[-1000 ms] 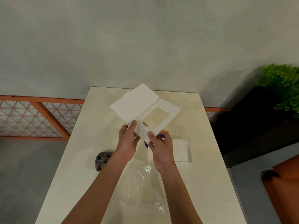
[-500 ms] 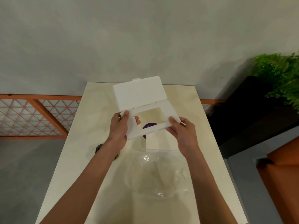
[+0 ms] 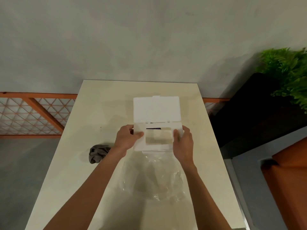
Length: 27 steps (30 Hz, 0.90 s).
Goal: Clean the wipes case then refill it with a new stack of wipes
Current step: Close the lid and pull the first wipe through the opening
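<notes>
I hold the white wipes case lid frame [image 3: 140,145] level over the middle of the cream table [image 3: 83,146]. My left hand [image 3: 127,138] grips its left edge and my right hand [image 3: 182,143] grips its right edge. Its hinged flap [image 3: 157,108] stands open, tilted away from me. Through the frame's rectangular window I see a pale surface and a dark purple sliver [image 3: 153,128]. The case base below is mostly hidden by the frame. A crumpled clear plastic wrapper [image 3: 156,176] lies just in front of my hands.
A grey crumpled cloth [image 3: 97,154] lies on the table left of my left forearm. An orange lattice fence [image 3: 33,115] runs behind on the left. A dark planter with a green plant [image 3: 285,75] stands right of the table.
The lid frame has turned square to me and come down lower and nearer. My hands moved from its near corner out to its left and right edges.
</notes>
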Motion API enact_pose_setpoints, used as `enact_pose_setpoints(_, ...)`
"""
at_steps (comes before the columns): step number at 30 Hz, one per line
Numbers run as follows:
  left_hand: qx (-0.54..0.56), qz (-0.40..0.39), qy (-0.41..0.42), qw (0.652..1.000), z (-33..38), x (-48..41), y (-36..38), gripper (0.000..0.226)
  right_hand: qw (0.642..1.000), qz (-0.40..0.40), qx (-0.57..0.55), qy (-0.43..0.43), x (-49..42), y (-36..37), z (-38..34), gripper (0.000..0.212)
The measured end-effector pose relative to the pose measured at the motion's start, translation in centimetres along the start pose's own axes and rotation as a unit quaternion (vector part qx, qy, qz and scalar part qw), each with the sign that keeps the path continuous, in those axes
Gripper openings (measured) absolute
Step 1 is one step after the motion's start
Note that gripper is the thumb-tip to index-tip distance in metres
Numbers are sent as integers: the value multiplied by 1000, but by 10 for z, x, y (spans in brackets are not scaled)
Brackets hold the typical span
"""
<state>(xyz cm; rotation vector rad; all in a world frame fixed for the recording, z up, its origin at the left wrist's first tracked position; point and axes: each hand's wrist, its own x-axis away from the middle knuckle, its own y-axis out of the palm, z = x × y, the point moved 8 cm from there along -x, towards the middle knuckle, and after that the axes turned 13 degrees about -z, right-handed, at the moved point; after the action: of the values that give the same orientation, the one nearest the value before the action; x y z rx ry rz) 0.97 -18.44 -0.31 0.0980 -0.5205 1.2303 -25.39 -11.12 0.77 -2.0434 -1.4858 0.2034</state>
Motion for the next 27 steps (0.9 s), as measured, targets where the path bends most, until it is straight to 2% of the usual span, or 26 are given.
enact_pose_setpoints(2,-26,47,-4,999,-2,3,0,24,1000,7,20,4,1,7,9,54)
enact_pose_setpoints(6,-36,80,-3,996,-11,-3,10,22,993,35,110,28,-6,14,27,69)
enact_pose_setpoints(10,-30,109,5,994,-18,-7,18,21,986,54,149,42,-11,15,39,67)
enact_pose_setpoints(18,-31,135,7,990,-25,-11,29,17,987,79,132,45,-11,12,53,61)
enact_pose_setpoints(27,56,115,-69,989,-39,-25,22,10,986,84,130,67,-12,14,62,56)
